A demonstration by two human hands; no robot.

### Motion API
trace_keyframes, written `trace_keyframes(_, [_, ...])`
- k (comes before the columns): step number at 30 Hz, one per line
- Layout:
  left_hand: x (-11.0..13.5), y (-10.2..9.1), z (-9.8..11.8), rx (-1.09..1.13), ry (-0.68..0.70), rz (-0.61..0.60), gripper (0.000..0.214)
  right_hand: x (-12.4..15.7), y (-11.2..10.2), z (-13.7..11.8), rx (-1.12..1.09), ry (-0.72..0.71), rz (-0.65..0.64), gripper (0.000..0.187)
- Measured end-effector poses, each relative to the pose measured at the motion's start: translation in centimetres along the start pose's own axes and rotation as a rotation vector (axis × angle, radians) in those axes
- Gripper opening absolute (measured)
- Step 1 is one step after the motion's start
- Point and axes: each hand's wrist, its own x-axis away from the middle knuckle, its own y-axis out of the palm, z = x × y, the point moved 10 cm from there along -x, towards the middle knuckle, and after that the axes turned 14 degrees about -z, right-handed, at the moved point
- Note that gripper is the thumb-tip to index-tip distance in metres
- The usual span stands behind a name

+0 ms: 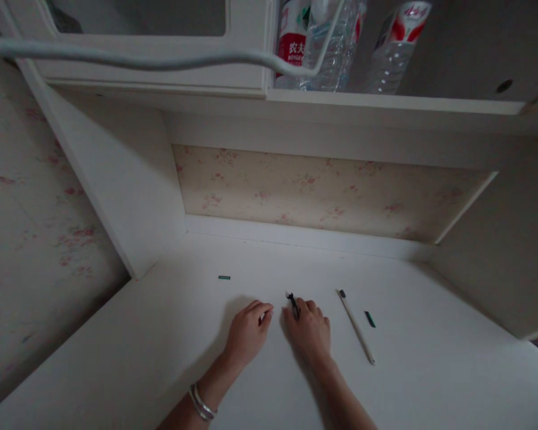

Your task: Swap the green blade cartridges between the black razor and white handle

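My left hand (248, 331) is closed over the white desk (260, 397), its thumb and fingertips drawn together. Whatever it may hold is hidden. A silver bracelet circles that wrist. Just to its right, my right hand (311, 334) rests on the desk, with thumb and fingers closed around a small, thin black object (293, 303). The object's forked-looking end sticks out past the fingertips, but its kind is unclear. Right of this hand lies a slim white pencil-like stick (357, 328) with a dark far end.
A small dark green strip (224, 277) lies farther back on the left, and a similar green-black strip (370, 319) lies right of the stick. Plastic bottles (394, 51) stand on the shelf overhead. A white bar (138, 60) crosses in front. Side panels border the desk.
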Motion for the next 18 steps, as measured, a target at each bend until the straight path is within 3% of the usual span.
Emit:
trace_keyframes(3, [-0.1, -1.5, -1.9, -0.057, -0.076, 0.086, 0.023, 0.0, 0.5, 0.4, -0.006, -0.027, -0.01, 0.027])
trace_keyframes(8, [0.4, -5.1, -7.6, -0.159, -0.349, 0.183, 0.024, -0.6, 1.0, 2.0, -0.227, -0.075, 0.024, 0.035])
trace_keyframes(13, [0.4, -7.3, -10.6, -0.499, -0.555, 0.068, 0.038, -0.6, 0.5, 3.2, -0.623, -0.136, 0.165, 0.043])
trace_keyframes(18, [-1.2, -8.0, -11.7, -0.628, -0.632, 0.027, 0.041, -0.6, 0.9, 3.4, -0.754, -0.11, 0.108, 0.045])
